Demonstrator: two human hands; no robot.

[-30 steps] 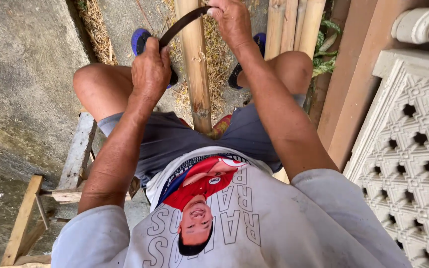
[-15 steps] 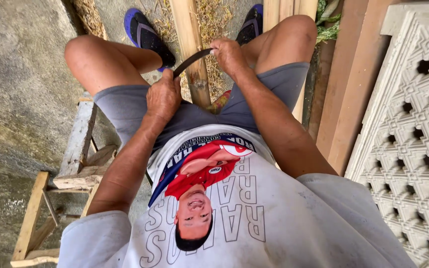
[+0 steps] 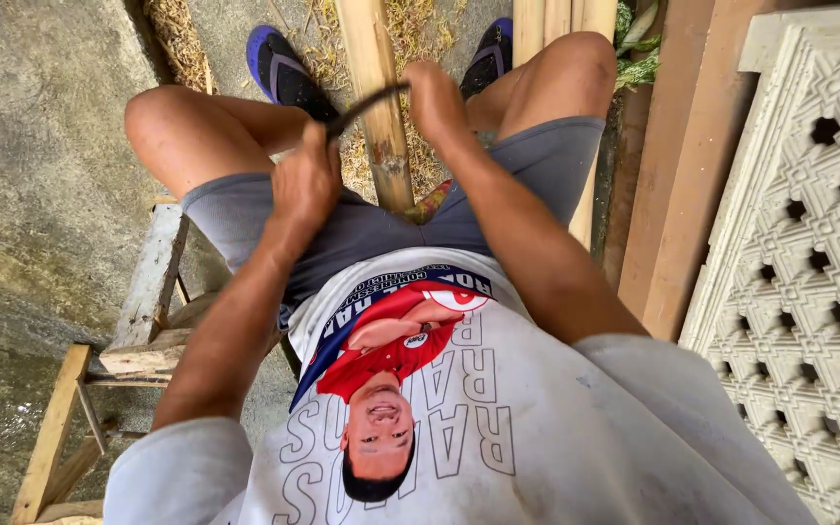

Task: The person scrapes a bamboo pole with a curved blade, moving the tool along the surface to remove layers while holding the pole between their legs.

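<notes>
We gripped the dark curved blade [image 3: 367, 105] by both ends, left hand [image 3: 305, 180] and right hand [image 3: 437, 97] clenched, across the bamboo pole [image 3: 378, 97] between our knees; scraping seemingly underway; the next pull needs even pressure.

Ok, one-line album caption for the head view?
Seated person's left hand and right hand grip a dark curved blade across a pale bamboo pole between the knees.

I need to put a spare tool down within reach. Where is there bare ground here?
Bare concrete floor lies left of the wooden bench. Ahead it is crowded: the left hand and right hand grip a dark curved blade across the bamboo pole, shavings around.
</notes>
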